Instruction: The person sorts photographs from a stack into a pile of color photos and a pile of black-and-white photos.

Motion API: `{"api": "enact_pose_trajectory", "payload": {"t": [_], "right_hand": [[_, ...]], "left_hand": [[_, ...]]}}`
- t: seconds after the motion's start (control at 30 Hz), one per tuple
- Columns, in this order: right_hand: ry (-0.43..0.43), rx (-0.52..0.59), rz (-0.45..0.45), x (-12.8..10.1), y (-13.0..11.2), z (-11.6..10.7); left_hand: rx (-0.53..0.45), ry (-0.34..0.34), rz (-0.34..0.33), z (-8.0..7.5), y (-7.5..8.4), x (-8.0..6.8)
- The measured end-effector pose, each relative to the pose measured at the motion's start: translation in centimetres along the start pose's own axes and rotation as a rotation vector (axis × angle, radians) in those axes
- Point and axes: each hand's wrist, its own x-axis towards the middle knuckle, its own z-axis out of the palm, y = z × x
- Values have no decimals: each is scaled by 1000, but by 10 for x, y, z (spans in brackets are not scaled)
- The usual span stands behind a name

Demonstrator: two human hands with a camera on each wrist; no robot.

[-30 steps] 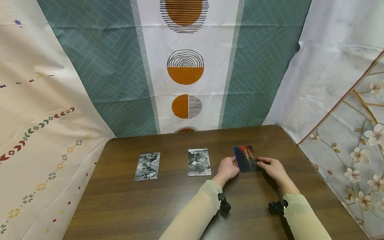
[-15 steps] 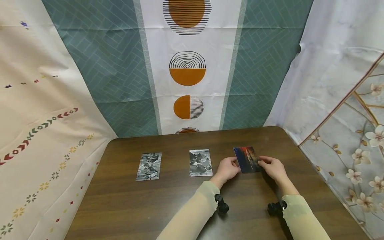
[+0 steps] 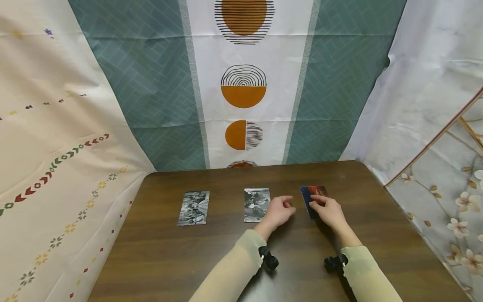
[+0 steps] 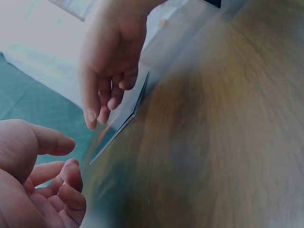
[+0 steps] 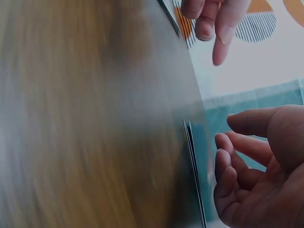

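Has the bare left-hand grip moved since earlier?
Yes, left: in the head view, the left-hand grip shifted toward the unmoved middle black-and-white rectangular photo.

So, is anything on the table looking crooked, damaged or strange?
The colour picture under the right hand looks slightly odd: in the right wrist view its edges part slightly, perhaps a loose stack. I see no spill or clear damage.

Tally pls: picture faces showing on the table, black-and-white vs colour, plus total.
Black-and-white pictures: 2
Colour picture: 1
Total: 3 (top faces only; the colour one's edge looks layered in the right wrist view, anything beneath can't be counted)
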Motion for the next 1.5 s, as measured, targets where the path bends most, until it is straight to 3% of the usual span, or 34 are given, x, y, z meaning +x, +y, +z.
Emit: {"api": "enact_pose_trajectory", "payload": {"t": [0.37,0.73,0.9,1.33,1.5], "right_hand": [[-41,58,-59,4,-27,37],[-45,104,-82,9,-56,74],[-48,109,-73,10,-67,88],[-8,54,-75,8,-75,102],[-16,50,-67,6,-76,105]], "left_hand": [[40,27,60,-41,-16,-13],[9,122,52,-87,-50,-28],[55,180,5,-105,-63,-36],[146,251,-36,-115,-75,-39],[207,246,-51,-116,-74,-40]]}}
